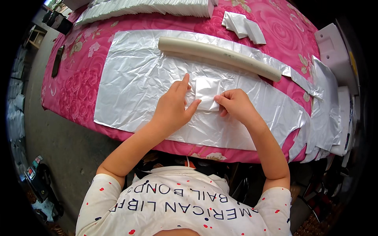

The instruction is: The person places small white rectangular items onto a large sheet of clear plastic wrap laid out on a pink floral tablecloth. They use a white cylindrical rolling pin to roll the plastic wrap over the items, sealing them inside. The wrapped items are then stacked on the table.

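A small folded square of shiny white film [207, 89] lies on a large silvery plastic sheet [130, 78] spread over the table. My right hand [237, 105] pinches the square's right edge near its lower corner between thumb and fingers. To the square's left is my left hand [173, 103], its index finger and thumb stretched apart and nothing held in it. The left thumb tip comes close to the square's lower left corner; whether it touches is hard to tell. Just beyond both hands, a long pale beige tube [218, 54] rests across the sheet.
A pink rose-patterned cloth [80, 88] covers the table. Folded white squares [243, 28] lie at the far right, and a long stack of white sheets [149, 11] at the back. A dark phone-like object [58, 61] sits left. White foam boxes [334, 51] stand right.
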The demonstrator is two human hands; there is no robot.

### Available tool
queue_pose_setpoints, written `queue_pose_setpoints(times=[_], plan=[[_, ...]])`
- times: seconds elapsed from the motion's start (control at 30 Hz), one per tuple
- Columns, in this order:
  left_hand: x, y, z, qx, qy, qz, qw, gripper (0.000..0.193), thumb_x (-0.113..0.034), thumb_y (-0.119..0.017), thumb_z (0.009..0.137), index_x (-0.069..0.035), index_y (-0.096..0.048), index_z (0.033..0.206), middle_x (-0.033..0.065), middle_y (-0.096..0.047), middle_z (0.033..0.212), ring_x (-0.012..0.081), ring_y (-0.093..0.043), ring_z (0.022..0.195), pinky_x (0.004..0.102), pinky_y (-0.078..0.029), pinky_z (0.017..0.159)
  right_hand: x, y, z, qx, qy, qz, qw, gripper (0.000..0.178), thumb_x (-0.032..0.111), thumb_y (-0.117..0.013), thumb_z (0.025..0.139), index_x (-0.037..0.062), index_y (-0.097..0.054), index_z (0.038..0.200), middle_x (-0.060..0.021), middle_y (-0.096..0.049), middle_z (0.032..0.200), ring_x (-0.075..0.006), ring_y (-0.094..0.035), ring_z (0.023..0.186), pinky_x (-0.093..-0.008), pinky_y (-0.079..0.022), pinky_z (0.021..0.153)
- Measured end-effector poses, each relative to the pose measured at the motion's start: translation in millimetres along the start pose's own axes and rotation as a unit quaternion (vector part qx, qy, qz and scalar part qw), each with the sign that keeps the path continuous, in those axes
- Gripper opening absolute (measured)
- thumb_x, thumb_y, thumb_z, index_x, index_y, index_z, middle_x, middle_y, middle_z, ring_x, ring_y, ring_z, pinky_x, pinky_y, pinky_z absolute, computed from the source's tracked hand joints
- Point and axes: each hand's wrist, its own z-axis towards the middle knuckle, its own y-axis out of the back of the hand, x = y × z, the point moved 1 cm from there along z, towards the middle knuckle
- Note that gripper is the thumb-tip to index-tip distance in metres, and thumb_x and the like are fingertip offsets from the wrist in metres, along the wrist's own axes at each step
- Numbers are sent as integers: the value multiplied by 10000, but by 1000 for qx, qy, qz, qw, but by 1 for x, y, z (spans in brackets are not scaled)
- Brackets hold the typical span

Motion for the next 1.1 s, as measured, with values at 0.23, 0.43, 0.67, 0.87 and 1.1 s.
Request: queue_pose_setpoints(times=[0.23,0.43,0.67,0.87,1.1], plan=[[-3,-33,0,-15,-266,158,951,696,-283,-638,781,73,-346,1302,210,-354,1357,343,-368,1240,400,-337,998,3,3,8,30,-14,5,999,293,225,-586,837,-33,-625,703,-80,-605,617,-148,-602,525,-264,-454,504],[3,-54,6,22,-174,214,961,1023,-570,-591,730,89,-155,1379,270,-153,1442,368,-105,1370,464,-76,1106,2,2,7,21,-13,14,1000,285,211,-592,819,-40,-623,687,-93,-605,603,-156,-605,515,-267,-462,509],[7,-55,6,31,-178,199,963,1086,-617,-580,710,90,-108,1387,285,-59,1453,382,-13,1375,468,-10,1107,0,-11,-20,-139,132,-267,944,271,204,-705,725,-11,-601,855,-105,-623,751,-193,-614,645,-316,-472,576],[9,-28,-18,-101,-195,80,972,904,-400,-650,753,30,-173,1390,283,-88,1437,382,-92,1350,463,-113,1080,13,-20,-9,-215,417,-387,794,496,198,-677,737,-5,-510,1158,-199,-517,1160,-324,-491,1086,-413,-380,942],[51,10,-128,222,232,-462,827,224,-48,-476,906,47,-558,1091,155,-608,1069,204,-603,970,292,-485,849,11,-95,6,-90,402,-344,844,679,455,-425,890,22,-270,1390,-228,-184,1453,-366,-161,1355,-456,-115,1099]])
